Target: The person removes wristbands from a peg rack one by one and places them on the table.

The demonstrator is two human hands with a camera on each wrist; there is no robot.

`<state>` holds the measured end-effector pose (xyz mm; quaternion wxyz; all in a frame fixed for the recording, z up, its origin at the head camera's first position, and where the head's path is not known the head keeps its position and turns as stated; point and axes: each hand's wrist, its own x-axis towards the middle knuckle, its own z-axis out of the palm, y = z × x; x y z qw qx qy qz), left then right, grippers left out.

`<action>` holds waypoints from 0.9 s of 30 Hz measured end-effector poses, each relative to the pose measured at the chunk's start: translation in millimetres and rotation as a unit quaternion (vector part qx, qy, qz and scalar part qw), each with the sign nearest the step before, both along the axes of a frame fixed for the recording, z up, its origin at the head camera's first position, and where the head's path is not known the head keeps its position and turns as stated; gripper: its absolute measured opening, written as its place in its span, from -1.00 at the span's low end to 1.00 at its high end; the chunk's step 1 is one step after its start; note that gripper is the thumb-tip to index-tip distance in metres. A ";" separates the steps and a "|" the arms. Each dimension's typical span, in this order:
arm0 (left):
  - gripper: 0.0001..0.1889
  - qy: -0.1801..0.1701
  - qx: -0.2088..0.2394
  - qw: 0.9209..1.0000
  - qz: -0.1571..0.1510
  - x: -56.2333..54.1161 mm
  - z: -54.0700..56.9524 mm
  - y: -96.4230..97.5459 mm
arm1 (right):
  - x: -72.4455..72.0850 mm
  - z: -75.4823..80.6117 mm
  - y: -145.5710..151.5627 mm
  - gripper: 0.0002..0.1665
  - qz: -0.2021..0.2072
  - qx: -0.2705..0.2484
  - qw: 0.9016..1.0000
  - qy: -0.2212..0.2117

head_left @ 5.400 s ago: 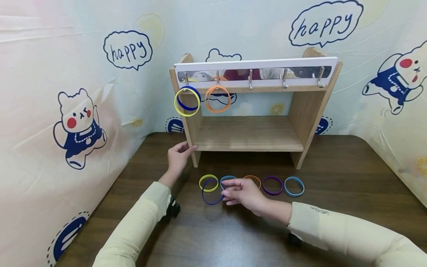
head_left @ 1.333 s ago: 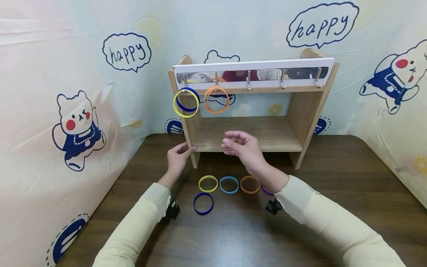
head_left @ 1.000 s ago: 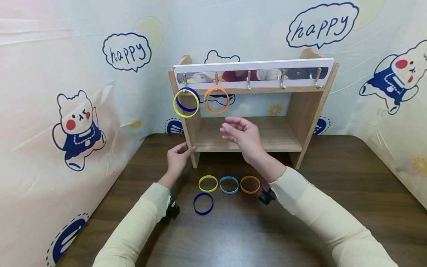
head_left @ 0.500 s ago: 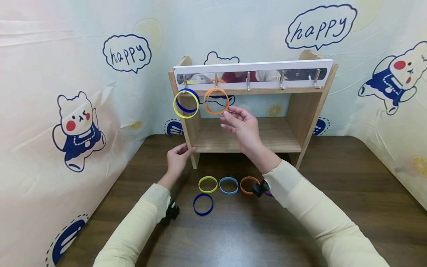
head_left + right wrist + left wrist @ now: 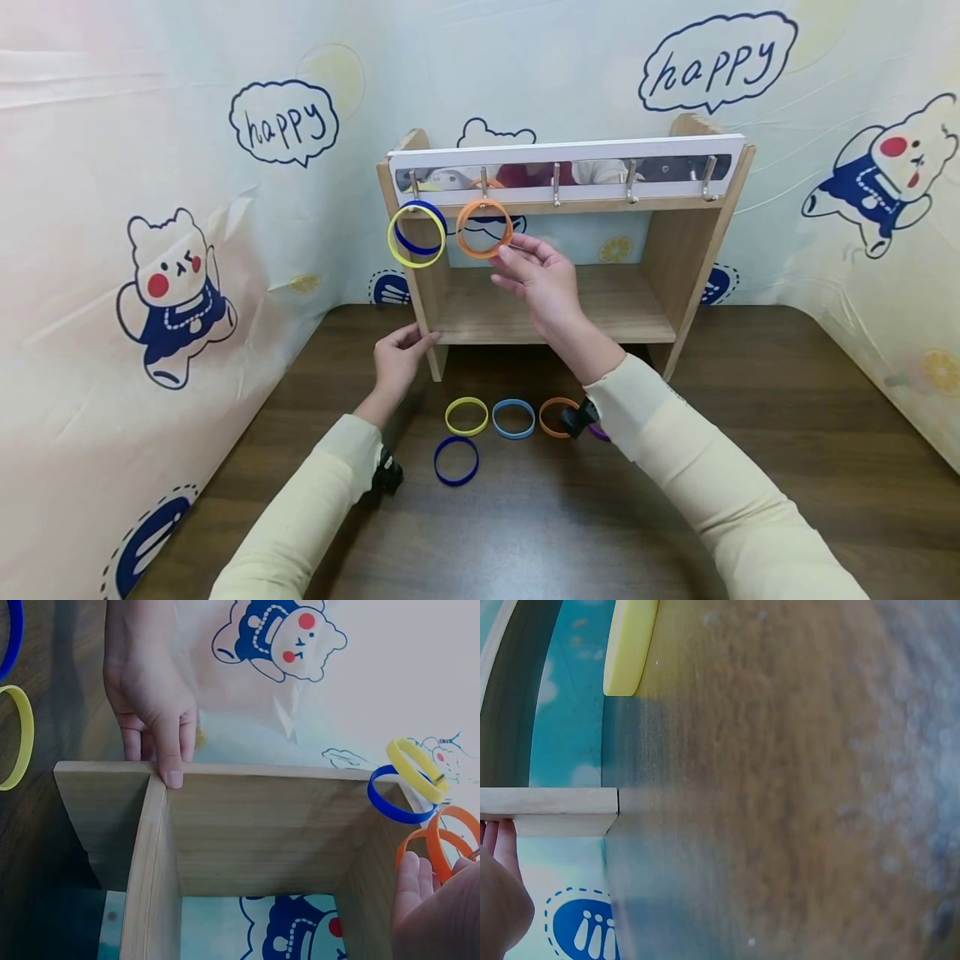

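Note:
My left hand (image 5: 397, 362) grips the lower left side panel of a wooden rack (image 5: 555, 325), thumb on its front edge. My right hand (image 5: 551, 287) pinches the lower right of the orange wristbands (image 5: 460, 229), which hang from the second hook. Two orange bands (image 5: 436, 851) show at the fingertips in the right wrist view. A yellow wristband (image 5: 417, 265) and a navy one hang together on the first hook. Below the rack, yellow (image 5: 467, 434), light blue (image 5: 513, 437), orange (image 5: 553, 436) and navy (image 5: 456, 483) wristbands lie flat on the table; a purple one is mostly hidden by my right sleeve.
A white hook rail (image 5: 600, 196) with several metal hooks spans the rack's top front; its three right-hand hooks bear no bands. A printed cloth (image 5: 300, 225) stands around the back and sides of the dark wooden table (image 5: 480, 542).
My right hand has set the navy wristband down on the table and risen to the hanging orange bands, now taking hold there. My left hand stays on the rack.

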<state>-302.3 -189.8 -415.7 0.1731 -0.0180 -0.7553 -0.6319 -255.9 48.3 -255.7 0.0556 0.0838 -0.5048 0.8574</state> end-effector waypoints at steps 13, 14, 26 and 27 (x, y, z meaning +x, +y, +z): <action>-0.45 -0.003 -0.008 1.000 0.002 -1.7 -2.0 -1.4 | 6.1 3.0 -0.5 -0.73 -0.009 -0.009 1.000 0.007; -0.46 -0.003 -0.008 1.000 0.003 -2.0 -2.1 -1.4 | 6.4 3.3 -0.4 -0.73 -0.009 -0.010 1.000 0.009; -0.45 0.003 -0.001 1.000 0.004 -2.8 -3.6 -1.4 | 9.9 11.2 1.1 -0.80 -0.001 -0.051 0.999 0.020; -0.45 0.003 -0.001 1.000 0.004 -3.1 -3.7 -1.5 | 10.2 11.9 1.3 -0.80 -0.001 -0.053 0.998 0.019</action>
